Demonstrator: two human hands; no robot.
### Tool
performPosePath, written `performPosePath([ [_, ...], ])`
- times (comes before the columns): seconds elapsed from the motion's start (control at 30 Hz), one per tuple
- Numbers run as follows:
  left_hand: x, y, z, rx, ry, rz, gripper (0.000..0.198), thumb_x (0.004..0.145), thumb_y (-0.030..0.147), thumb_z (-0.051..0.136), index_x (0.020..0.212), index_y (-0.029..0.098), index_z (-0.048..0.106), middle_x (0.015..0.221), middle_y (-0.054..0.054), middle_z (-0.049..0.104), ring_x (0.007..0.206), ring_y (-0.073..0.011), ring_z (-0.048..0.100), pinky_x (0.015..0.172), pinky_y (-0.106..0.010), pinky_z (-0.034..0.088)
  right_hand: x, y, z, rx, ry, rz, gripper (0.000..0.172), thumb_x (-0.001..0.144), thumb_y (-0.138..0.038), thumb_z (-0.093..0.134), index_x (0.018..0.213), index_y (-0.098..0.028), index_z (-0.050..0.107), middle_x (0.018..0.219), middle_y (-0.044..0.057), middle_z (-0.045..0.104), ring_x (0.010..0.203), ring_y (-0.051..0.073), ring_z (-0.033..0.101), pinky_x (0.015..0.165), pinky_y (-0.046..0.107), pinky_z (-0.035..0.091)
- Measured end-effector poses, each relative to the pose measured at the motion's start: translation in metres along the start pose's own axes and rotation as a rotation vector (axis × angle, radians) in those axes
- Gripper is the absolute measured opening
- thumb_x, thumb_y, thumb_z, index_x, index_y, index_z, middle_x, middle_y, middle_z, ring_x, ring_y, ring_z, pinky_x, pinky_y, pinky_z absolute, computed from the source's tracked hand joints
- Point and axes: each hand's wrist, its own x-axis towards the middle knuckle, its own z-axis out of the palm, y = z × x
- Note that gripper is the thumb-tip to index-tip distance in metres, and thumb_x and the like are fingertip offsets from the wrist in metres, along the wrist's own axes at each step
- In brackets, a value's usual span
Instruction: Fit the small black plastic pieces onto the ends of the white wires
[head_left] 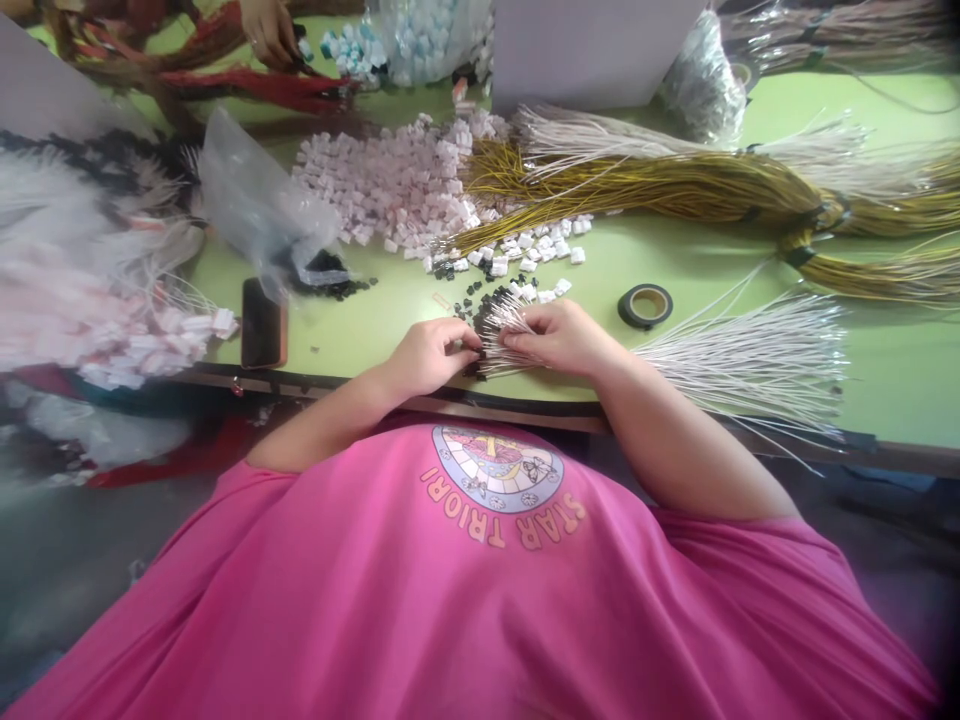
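Observation:
A bundle of thin white wires (750,350) lies under my right forearm, its far ends fanned out on the green table. My right hand (566,335) is closed round the bundle near its other end, so the wire tips spread out to the left. Just left of those tips, my left hand (435,355) has thumb and forefinger brought together in a pinch. What sits between them is too small to make out. Small black parts (491,297) are scattered behind and beneath the wire tips. Several white connector housings (551,243) lie a little farther back.
A big pile of white housings (397,185) and a clear plastic bag (262,205) are behind my left hand. Right of them stretch yellow wire bundles (675,195). A black tape roll (645,306) and a phone (263,323) lie nearer. Another person's hand (268,30) works across the table.

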Motion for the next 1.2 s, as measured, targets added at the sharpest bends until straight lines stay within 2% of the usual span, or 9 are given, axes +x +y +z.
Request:
performPosePath([
  [0.1,0.005,-0.008,-0.018,0.057,0.021,0.036,0.013,0.076,0.026,0.062,0.085,0.02,0.068,0.089,-0.005,0.066,0.076,-0.0146,0.058,0.07,-0.028,0.044,0.0,-0.002,-0.001,0.005,0.058,-0.043,0.017,0.07,-0.032,0.06,0.068,-0.015,0.065,0.072,0.002,0.059,0.07,0.013,0.051,0.066,0.026,0.037],
  [0.23,0.029,-0.028,-0.031,0.197,0.09,-0.065,0.014,0.079,0.027,0.057,0.086,0.021,0.068,0.093,-0.005,0.066,0.075,-0.0159,0.055,0.074,-0.03,0.041,0.0,-0.002,0.001,0.081,0.037,0.113,0.022,0.069,-0.036,0.061,0.068,-0.014,0.063,0.058,-0.001,0.053,0.056,0.011,0.045,0.055,0.025,0.032],
  [0.4,0.058,-0.042,-0.022,0.3,0.044,-0.16,0.015,0.073,0.034,0.064,0.076,0.019,0.065,0.082,-0.006,0.062,0.073,-0.0183,0.053,0.075,-0.031,0.039,0.001,0.002,0.004,0.12,0.051,0.138,0.023,0.071,-0.036,0.059,0.062,-0.015,0.056,0.052,-0.003,0.046,0.049,0.007,0.037,0.05,0.025,0.026],
  [0.6,0.059,-0.036,-0.016,0.44,-0.054,-0.101,0.011,0.077,0.027,0.055,0.076,0.018,0.063,0.085,-0.006,0.06,0.075,-0.0183,0.052,0.073,-0.031,0.04,0.001,-0.004,0.005,0.136,0.06,0.137,0.019,0.072,-0.031,0.057,0.062,-0.015,0.052,0.056,-0.003,0.045,0.053,0.007,0.037,0.052,0.025,0.028],
  [0.73,0.052,-0.028,-0.021,0.426,0.042,-0.07,0.013,0.081,0.023,0.049,0.081,0.018,0.061,0.086,-0.006,0.061,0.077,-0.0187,0.053,0.074,-0.031,0.04,0.001,-0.007,0.006,0.13,0.066,0.153,0.02,0.07,-0.031,0.057,0.06,-0.016,0.05,0.055,-0.003,0.043,0.053,0.008,0.036,0.052,0.025,0.027],
  [0.9,0.041,-0.021,-0.022,0.114,0.139,-0.122,0.008,0.08,0.024,0.054,0.078,0.018,0.059,0.071,-0.002,0.06,0.067,-0.0152,0.054,0.071,-0.03,0.042,0.002,-0.007,0.007,0.152,0.075,0.18,0.021,0.069,-0.03,0.056,0.057,-0.016,0.048,0.05,-0.004,0.04,0.049,0.007,0.033,0.05,0.025,0.025],
  [1.07,0.023,-0.012,-0.011,-0.697,-0.032,-0.334,0.024,0.077,0.039,0.062,0.078,0.015,0.059,0.072,-0.003,0.062,0.057,-0.0094,0.055,0.058,-0.025,0.046,0.002,-0.007,0.007,0.189,0.077,0.16,0.014,0.065,-0.024,0.054,0.057,-0.016,0.048,0.051,-0.003,0.043,0.049,0.007,0.036,0.049,0.024,0.027],
  [1.13,0.017,-0.007,-0.007,-0.862,-0.081,-0.386,0.031,0.072,0.042,0.068,0.082,0.013,0.061,0.075,-0.004,0.063,0.059,-0.0089,0.057,0.058,-0.023,0.047,0.001,-0.008,0.007,0.198,0.069,0.16,0.012,0.064,-0.022,0.053,0.056,-0.016,0.047,0.049,-0.004,0.042,0.048,0.006,0.035,0.048,0.024,0.027],
  [1.2,0.013,-0.003,-0.002,-0.873,-0.069,-0.388,0.033,0.063,0.034,0.076,0.085,0.012,0.063,0.077,-0.003,0.064,0.063,-0.0089,0.058,0.06,-0.023,0.049,0.001,-0.008,0.007,0.192,0.065,0.158,0.011,0.064,-0.021,0.052,0.056,-0.016,0.047,0.048,-0.004,0.041,0.047,0.006,0.034,0.047,0.024,0.026],
])
